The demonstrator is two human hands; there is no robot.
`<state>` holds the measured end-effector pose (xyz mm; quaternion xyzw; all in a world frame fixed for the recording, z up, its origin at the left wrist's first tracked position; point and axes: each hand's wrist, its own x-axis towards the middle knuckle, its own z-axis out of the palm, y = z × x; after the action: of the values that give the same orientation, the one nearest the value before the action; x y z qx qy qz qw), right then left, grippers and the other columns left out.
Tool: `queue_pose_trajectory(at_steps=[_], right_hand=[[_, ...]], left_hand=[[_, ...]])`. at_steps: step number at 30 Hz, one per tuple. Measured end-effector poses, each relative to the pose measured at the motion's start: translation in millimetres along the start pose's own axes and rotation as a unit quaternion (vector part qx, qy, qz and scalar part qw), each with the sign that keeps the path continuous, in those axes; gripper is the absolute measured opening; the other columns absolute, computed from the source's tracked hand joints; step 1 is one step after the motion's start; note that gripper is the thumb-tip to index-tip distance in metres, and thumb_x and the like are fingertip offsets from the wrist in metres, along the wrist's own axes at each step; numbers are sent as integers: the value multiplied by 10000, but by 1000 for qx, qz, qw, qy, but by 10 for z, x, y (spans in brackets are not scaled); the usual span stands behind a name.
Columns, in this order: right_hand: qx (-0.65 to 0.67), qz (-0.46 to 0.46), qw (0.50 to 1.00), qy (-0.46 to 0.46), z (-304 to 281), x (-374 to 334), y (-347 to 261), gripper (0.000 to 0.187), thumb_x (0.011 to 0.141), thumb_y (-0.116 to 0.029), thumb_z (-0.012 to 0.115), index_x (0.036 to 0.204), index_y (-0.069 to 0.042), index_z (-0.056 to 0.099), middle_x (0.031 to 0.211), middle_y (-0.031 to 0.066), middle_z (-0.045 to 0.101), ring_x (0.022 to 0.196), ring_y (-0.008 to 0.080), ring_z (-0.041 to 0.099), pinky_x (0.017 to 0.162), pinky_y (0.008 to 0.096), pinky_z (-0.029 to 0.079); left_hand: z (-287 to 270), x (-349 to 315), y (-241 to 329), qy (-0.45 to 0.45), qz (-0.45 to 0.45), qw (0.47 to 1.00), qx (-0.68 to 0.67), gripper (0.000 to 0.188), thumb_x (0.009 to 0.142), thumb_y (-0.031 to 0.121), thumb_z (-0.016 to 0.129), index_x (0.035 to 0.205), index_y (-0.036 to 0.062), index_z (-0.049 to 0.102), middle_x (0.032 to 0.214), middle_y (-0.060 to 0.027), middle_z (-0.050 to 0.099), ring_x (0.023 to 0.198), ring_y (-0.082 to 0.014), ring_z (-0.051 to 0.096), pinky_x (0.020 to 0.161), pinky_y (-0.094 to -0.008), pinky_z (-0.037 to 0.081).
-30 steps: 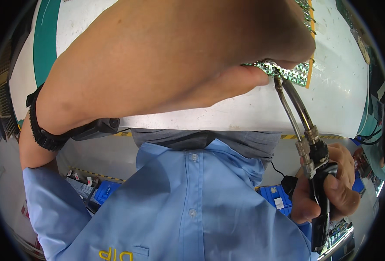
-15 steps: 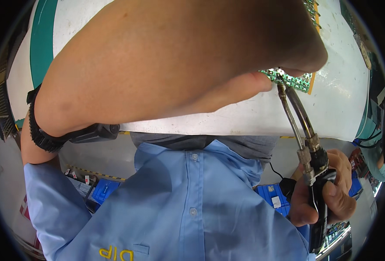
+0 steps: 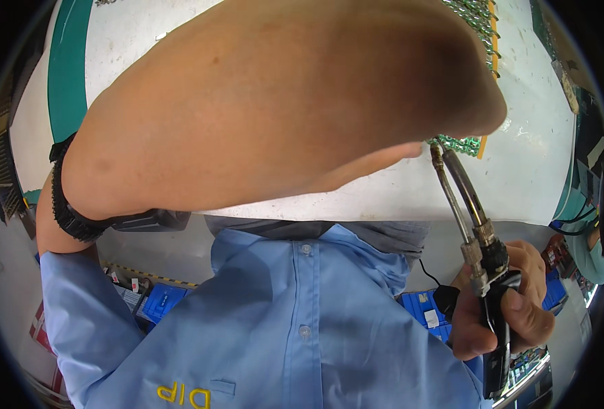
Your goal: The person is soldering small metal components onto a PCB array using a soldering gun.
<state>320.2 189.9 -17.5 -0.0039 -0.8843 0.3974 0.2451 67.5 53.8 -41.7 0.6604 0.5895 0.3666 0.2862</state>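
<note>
My left hand (image 3: pixel 281 116) fills much of the upper view, its back toward me. It reaches in from the left over a green circuit board (image 3: pixel 467 145). One digit's tip shows at the board's near left side; the other fingers are hidden. In my right hand (image 3: pixel 532 317), at the lower right, is a soldering iron (image 3: pixel 497 354) with a black handle, gripped between thumb and fingers. A thin metal solder feed tube (image 3: pixel 452 194) runs alongside the iron's curved shaft. Both point up to the board's near edge, where the tip is partly hidden under my left hand.
The board lies on a white work surface (image 3: pixel 523 177) with a green strip (image 3: pixel 68 75) on its left. An orange edge strip (image 3: pixel 482 146) borders the board's right side. Blue boxes (image 3: pixel 165 300) sit below at the left, others at the right. A brush-like object (image 3: pixel 3 160) stands far left.
My left hand and the board have shifted slightly toward me, and more of the board shows at the upper right. The iron's tip is slightly lower and farther left; my right hand keeps its grip.
</note>
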Motion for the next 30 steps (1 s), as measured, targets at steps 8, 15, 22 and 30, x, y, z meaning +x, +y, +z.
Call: queue_pose_trajectory(at_steps=[8,15,22,30], right_hand=[[10,8,1000,-10,2,12,-5,449,957,-467,531,1181,-82,475,690,197,620,556,227,545,547,353,407],[32,19,999,-21,-37,-5,17,442,955,-451,536,1183,-77,481,701,215,611,548,217,522,545,340,392],[32,15,999,-18,-28,-22,17,431,949,-435,548,1189,-83,479,706,217,609,541,210,507,535,332,375],[25,17,999,-29,-40,29,-14,435,944,-443,560,1192,-95,480,708,196,614,552,203,517,536,331,384]], left_hand=[[-16,-41,-11,9,3,1000,2,158,666,26,710,791,-14,623,673,-86,528,583,-220,488,509,-324,390],[2,-44,1,10,3,1000,8,169,657,29,714,795,-13,626,676,-87,528,587,-224,490,510,-327,390],[-6,-32,8,14,9,1000,10,180,649,32,719,799,-12,630,680,-89,528,591,-229,492,510,-330,390],[-9,-44,31,18,12,1000,15,193,639,35,724,804,-12,633,683,-90,528,596,-234,495,511,-333,390]])
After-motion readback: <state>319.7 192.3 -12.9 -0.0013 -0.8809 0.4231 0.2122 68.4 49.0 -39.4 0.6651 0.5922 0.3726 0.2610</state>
